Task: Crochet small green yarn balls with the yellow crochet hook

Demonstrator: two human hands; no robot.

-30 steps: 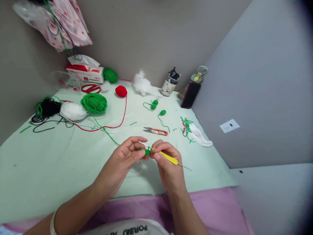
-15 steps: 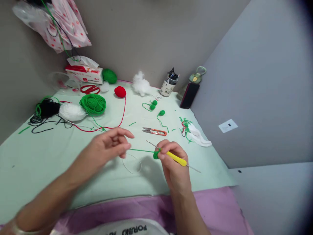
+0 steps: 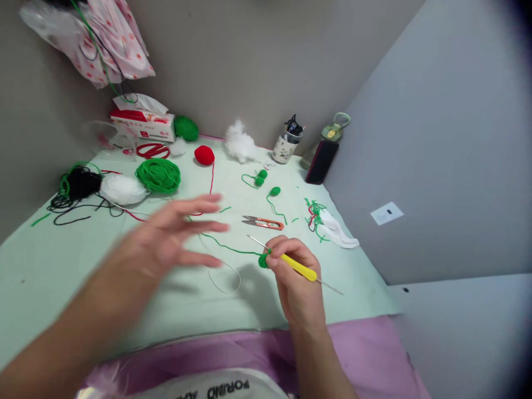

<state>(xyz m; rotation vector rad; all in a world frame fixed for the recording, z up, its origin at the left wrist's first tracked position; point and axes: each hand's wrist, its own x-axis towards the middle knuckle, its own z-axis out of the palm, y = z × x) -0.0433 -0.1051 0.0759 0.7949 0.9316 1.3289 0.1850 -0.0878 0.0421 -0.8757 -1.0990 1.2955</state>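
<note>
My right hand [image 3: 297,271] is closed around a crochet hook [image 3: 300,268] with a yellow handle, its metal tip pointing up and left. Pinched in the same fingers is a small green crocheted piece [image 3: 263,260]. From it a green yarn strand [image 3: 233,249] runs slackly left, passing behind my left hand [image 3: 174,235]. That hand is blurred, fingers spread, and appears to hold nothing. Beyond the hands lie orange thread snips [image 3: 266,223]. Small green crocheted balls [image 3: 260,178] and an oval green piece [image 3: 275,192] with a yarn tail rest farther back.
At the left sit a green yarn skein [image 3: 158,175], white yarn [image 3: 123,189] and black yarn [image 3: 81,184]. Along the back are a red yarn ball [image 3: 204,155], white stuffing [image 3: 240,143], a pen cup [image 3: 286,146] and a phone [image 3: 322,162]. Yarn scraps [image 3: 316,213] lie at right.
My left hand has opened its fingers and moved slightly left and up, letting the green strand go from taut to slack. My right hand stays nearly still.
</note>
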